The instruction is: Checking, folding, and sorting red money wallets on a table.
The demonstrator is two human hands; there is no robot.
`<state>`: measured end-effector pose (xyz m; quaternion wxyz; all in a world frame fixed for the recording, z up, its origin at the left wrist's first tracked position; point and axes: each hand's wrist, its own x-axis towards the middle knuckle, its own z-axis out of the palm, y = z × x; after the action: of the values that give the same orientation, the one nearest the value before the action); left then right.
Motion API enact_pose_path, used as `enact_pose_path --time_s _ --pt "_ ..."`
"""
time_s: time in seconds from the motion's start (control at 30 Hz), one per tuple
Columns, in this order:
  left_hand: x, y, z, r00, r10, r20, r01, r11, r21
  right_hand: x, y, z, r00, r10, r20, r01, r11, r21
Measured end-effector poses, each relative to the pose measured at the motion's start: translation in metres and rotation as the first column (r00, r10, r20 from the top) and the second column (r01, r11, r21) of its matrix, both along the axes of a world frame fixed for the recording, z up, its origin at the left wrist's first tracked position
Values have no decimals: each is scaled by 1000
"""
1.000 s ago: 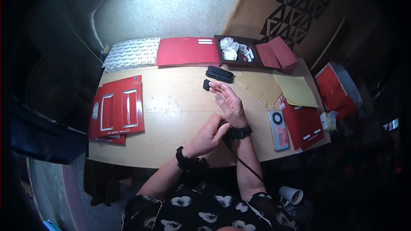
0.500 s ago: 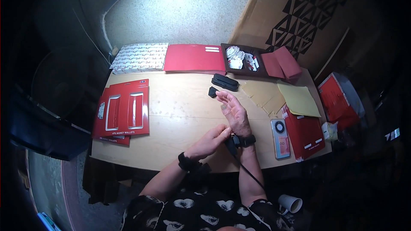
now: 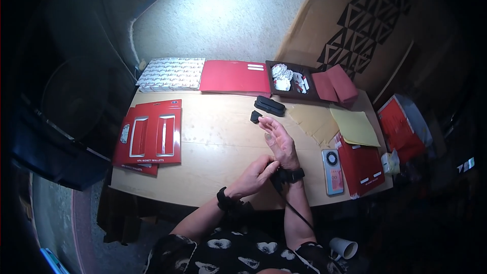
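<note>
My left hand (image 3: 255, 175) is at my right wrist, its thumb and fingers pinched by a black wrist strap (image 3: 291, 175). What is between those fingertips is hidden. A black cable (image 3: 298, 212) runs from that place down along my right forearm. My right hand (image 3: 280, 144) is raised over the table with its palm turned left, fingers stretched out and nothing held. Just beyond its fingertips lies a small black block (image 3: 256, 117), with a black oblong case (image 3: 269, 105) behind it. Another black strap (image 3: 227, 199) circles my left wrist.
On the table are red window-cut packs (image 3: 154, 132) at left, a patterned stack (image 3: 171, 73), red sheets (image 3: 235, 76), a dark tray (image 3: 289, 93) and red folded paper (image 3: 335, 86). Tan sheets (image 3: 315, 124), yellow sheets (image 3: 355, 126), a phone (image 3: 333, 172) and a red box (image 3: 361, 170) sit right. A mug (image 3: 343, 248) is below.
The whole view has shifted slightly, so the table sits a little lower and to the right. My left hand stays pinched at my right wrist; my right hand remains stretched out.
</note>
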<state>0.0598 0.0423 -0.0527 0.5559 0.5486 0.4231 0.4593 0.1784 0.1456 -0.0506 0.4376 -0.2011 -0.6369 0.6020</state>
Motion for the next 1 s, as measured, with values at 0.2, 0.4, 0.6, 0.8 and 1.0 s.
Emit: enact_pose_path --time_s 0.2,0.4,0.6,0.8,1.0 --pt "2 5 1 988 -50 148 74 984 -163 4 9 4 998 -51 44 50 998 38" --pt "9 -10 21 979 63 196 -26 982 -188 4 17 26 963 -168 -212 136 978 -158" --pt "27 -15 14 924 190 333 -153 979 -134 -1 12 27 970 -110 -219 72 982 -172" --pt "32 -14 20 929 248 274 -239 969 -66 -2 8 27 997 -57 50 59 997 -40" --pt "42 -13 15 913 366 182 -370 929 -16 -11 9 22 999 -11 -30 9 997 -79"
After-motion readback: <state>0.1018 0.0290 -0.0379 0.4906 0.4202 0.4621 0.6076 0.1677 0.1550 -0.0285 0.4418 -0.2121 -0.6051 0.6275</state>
